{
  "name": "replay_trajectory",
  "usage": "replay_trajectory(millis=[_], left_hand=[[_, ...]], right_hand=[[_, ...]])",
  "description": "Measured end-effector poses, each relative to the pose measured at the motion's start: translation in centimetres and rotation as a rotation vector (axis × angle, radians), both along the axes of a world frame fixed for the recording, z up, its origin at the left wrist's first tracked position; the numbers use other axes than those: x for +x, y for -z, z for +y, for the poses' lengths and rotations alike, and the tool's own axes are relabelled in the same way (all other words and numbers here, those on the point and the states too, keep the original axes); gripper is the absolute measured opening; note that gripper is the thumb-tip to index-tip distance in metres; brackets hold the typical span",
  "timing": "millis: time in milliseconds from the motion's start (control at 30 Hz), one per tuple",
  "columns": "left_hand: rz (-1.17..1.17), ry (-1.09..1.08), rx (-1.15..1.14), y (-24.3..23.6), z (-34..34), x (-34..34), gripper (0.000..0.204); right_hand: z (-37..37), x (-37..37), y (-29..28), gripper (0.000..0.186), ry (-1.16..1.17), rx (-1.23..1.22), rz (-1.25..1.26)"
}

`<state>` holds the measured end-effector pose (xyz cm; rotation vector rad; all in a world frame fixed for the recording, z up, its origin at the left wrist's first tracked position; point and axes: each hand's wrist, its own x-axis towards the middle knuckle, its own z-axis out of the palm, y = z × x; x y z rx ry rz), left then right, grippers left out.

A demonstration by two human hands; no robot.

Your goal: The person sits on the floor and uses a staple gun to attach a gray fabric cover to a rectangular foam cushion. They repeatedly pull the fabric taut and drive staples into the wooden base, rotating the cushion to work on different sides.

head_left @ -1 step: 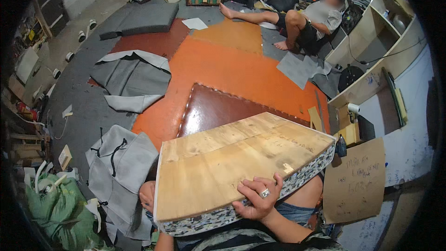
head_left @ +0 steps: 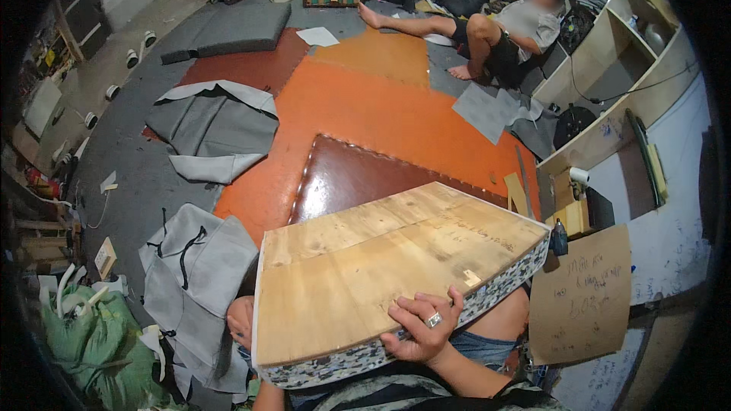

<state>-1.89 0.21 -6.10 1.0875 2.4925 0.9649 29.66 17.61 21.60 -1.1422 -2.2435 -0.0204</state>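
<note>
A wooden board (head_left: 365,274), wide and slightly tapered, rests tilted across my lap. Speckled foam (head_left: 327,365) is layered under it, and a thin white layer shows at its side edge. My right hand (head_left: 422,323), with a ring on one finger, grips the board's near edge; its fingers curl over onto the wood. My left forearm (head_left: 268,396) reaches up to the near left corner, where the board hides the fingers. Beside that corner lies a grey fabric cover (head_left: 194,259) with black cords.
Another grey cover (head_left: 217,125) lies on the orange sheet (head_left: 373,114), which has a dark brown panel (head_left: 343,175) on it. A grey foam slab (head_left: 236,29) lies behind. One person (head_left: 506,42) sits at the far right by shelves (head_left: 609,61). Cardboard (head_left: 580,297) is at right, a green sack (head_left: 99,350) at left.
</note>
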Motion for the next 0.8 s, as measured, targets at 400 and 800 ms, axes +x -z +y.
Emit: replay_trajectory(millis=[400,800], left_hand=[[0.026,0.019,-0.040,0.3,1.0,0.5,0.078],[0.112,0.048,-0.091,-1.2,1.4,1.5,0.079]], right_hand=[[-0.5,2.0,2.6,0.037,0.015,0.004,0.045],[-0.3,1.9,2.0,0.038,0.002,-0.019,0.017]])
